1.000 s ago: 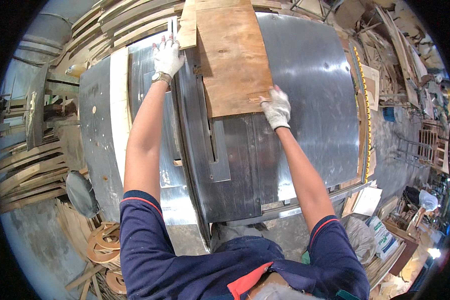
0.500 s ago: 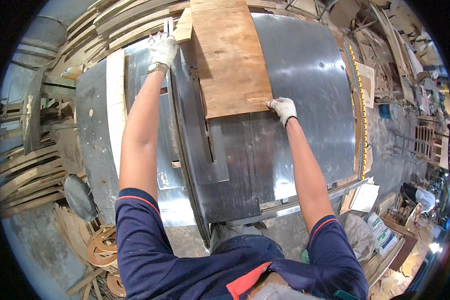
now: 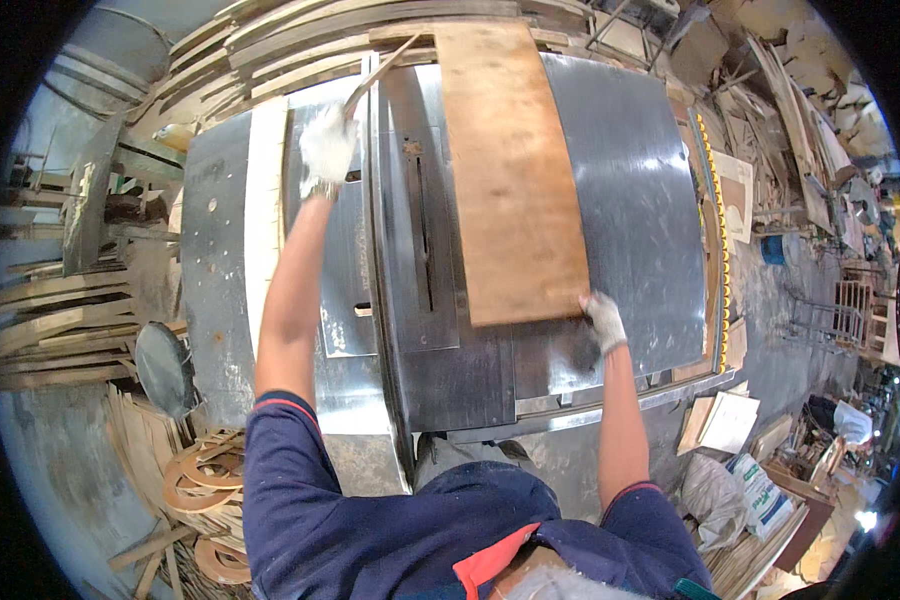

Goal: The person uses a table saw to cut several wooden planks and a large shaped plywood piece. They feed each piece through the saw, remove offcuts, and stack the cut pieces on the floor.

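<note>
From my end I see the plywood board (image 3: 515, 190) lying lengthwise in the upper middle of the frame, over the dark metal worktop (image 3: 635, 220), its far end reaching past the worktop's far edge toward the stacked timber (image 3: 300, 45). My right hand (image 3: 605, 322), gloved, pinches the board's near right corner, thumb uppermost; whether the board lies flat or is slightly lifted I cannot tell. My left hand (image 3: 328, 148), blurred at upper left of centre, seems closed around the near end of a thin wood strip (image 3: 382, 72), which slants up and right toward the board's far left corner. Between them run the metal rail (image 3: 377, 215) and a long slot (image 3: 425, 230); I can't make out whether a blade stands in it. My worry is the single-corner hold: with only one hand on so long a board, it could swivel, slip from the glove or drop at its overhanging end. If the board swung leftward it could foul the slot, and the strip's free tip could snag its edge. Loose glove fabric near that slot would be the worst risk if anything is turning there.
</note>
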{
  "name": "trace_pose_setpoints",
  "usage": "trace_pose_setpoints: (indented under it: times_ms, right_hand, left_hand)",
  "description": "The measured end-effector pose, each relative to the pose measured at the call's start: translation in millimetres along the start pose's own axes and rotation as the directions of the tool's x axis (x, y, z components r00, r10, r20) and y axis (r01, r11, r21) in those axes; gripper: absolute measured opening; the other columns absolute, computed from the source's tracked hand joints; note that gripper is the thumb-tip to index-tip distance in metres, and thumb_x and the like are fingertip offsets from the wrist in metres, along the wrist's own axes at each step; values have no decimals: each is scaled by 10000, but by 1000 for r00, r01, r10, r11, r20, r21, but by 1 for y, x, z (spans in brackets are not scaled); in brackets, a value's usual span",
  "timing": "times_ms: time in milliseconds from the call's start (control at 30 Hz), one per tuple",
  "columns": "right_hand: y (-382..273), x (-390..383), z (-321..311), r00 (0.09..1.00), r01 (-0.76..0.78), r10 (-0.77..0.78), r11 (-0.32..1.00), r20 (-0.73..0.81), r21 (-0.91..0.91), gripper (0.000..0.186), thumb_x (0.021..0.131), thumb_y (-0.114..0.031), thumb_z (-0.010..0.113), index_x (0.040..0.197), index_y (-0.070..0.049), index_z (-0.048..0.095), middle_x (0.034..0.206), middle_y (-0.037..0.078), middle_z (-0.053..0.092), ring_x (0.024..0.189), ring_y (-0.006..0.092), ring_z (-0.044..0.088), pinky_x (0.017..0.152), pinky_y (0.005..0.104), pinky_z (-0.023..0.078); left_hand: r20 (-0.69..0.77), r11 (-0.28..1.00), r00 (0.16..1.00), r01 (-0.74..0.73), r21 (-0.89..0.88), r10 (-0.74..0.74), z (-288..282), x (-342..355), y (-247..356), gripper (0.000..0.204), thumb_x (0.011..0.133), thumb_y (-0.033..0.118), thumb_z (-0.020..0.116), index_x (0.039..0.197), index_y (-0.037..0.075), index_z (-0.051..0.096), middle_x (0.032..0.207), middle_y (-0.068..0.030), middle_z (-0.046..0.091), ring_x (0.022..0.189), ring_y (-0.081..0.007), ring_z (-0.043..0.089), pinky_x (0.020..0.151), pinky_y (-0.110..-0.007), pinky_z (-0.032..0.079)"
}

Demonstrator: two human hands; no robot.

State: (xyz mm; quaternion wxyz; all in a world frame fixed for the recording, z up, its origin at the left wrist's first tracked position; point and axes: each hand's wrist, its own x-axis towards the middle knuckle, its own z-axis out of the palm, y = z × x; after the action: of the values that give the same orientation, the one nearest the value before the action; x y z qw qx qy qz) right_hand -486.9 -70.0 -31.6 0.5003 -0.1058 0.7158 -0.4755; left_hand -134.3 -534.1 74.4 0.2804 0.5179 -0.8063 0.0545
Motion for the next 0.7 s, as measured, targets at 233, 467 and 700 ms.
trace_pose_setpoints:
  times_ms: [233,467,700]
  right_hand:
    - [113,-150,-81,992,-122,125,986,-20,114,203,953,-193,610,1080,-34,606,985,63,661,869,188,667,695,373,568]
    - [193,-216,-112,977,-209,211,952,-13,-222,434,982,-441,574,1123,-36,637,859,84,678,626,197,665,511,340,557]
    - [240,-261,-133,984,-178,176,943,-34,-282,463,966,-468,588,1079,-23,656,826,95,670,601,209,659,486,340,550]
  left_hand:
    - [-9,145,435,281,-949,-900,-162,-235,16,340,1020,228,565,1155,-78,628,1096,-153,673,997,-220,649,899,-357,540]
    - [308,-288,198,126,-949,-930,-220,-507,56,499,1015,395,531,1192,-69,573,1031,-162,683,879,-224,683,800,-311,594]
    - [663,-675,129,-117,-728,-738,-195,-631,77,541,1020,441,496,1305,-19,506,1340,-208,565,1205,-298,571,1010,-407,508]
